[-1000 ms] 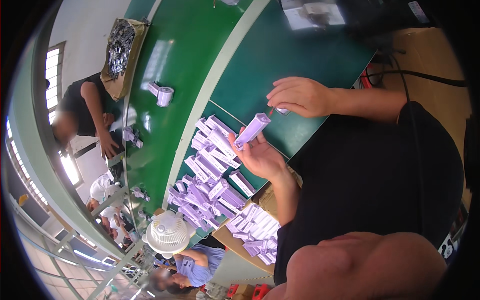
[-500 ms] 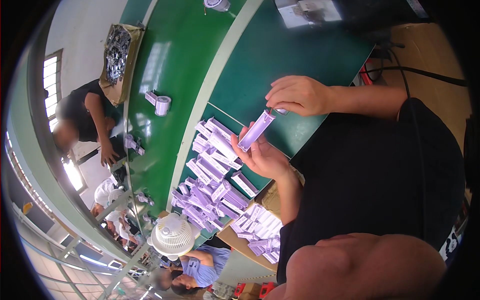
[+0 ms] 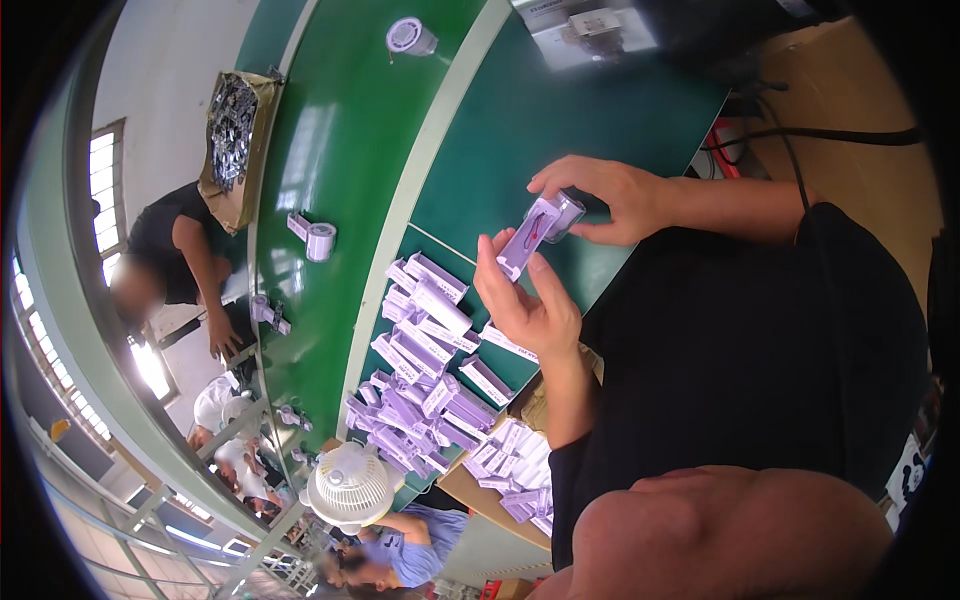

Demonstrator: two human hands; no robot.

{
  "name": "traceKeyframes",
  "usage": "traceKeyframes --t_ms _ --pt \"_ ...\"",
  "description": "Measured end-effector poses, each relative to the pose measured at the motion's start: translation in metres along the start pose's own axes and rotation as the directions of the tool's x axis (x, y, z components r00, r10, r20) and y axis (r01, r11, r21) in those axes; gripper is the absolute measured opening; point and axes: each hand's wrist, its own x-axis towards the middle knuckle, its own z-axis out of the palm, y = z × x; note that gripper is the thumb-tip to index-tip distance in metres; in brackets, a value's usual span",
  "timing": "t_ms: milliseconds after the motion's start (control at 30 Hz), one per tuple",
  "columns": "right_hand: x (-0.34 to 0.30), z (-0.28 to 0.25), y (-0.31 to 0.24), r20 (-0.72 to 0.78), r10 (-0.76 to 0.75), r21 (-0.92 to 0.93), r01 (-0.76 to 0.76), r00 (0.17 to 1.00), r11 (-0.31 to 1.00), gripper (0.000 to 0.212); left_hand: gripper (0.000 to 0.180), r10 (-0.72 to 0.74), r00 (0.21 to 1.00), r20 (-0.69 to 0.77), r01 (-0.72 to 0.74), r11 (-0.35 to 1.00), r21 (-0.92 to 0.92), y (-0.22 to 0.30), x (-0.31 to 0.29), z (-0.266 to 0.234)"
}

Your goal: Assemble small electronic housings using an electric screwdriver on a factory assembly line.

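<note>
My left hand point(image 3: 535, 315) holds a long lilac plastic trough-shaped housing point(image 3: 523, 248), fingers on one side and thumb on the other. Its open side faces up and shows a dark and red wire point(image 3: 535, 236) inside. At the housing's upper end, my right hand point(image 3: 620, 200) grips a lilac-grey cylindrical part point(image 3: 566, 214) between fingers and thumb. That part sits against the housing; whether the two are joined cannot be told. Close to my left hand lies a heap of similar lilac housings point(image 3: 425, 350) on the dark green table point(image 3: 470, 190).
Past a pale rail runs a green belt point(image 3: 345, 150) carrying lilac assemblies with round heads point(image 3: 318, 242). A carton of small metal parts point(image 3: 232, 140) stands beyond it. Nearer are a white fan point(image 3: 350, 480), a carton of lilac parts point(image 3: 515, 465) and a black cable point(image 3: 850, 135). Other people work nearby.
My right hand has gone from pinching the wire to gripping the cylindrical part, now up against the housing. The wire now lies inside the housing, which my left hand has tilted.
</note>
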Motion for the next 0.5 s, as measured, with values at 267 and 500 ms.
traceKeyframes --t_ms 267,500 --pt "-0.005 -0.002 0.001 0.020 0.005 -0.052 -0.004 1.000 0.999 0.066 0.043 0.185 0.951 0.247 -0.266 0.897 0.352 0.020 0.026 0.002" --pt "-0.009 -0.013 -0.004 0.040 -0.025 -0.057 0.027 0.999 0.998 0.060 0.038 0.079 0.920 0.383 -0.233 0.898 0.374 0.032 0.040 0.001"
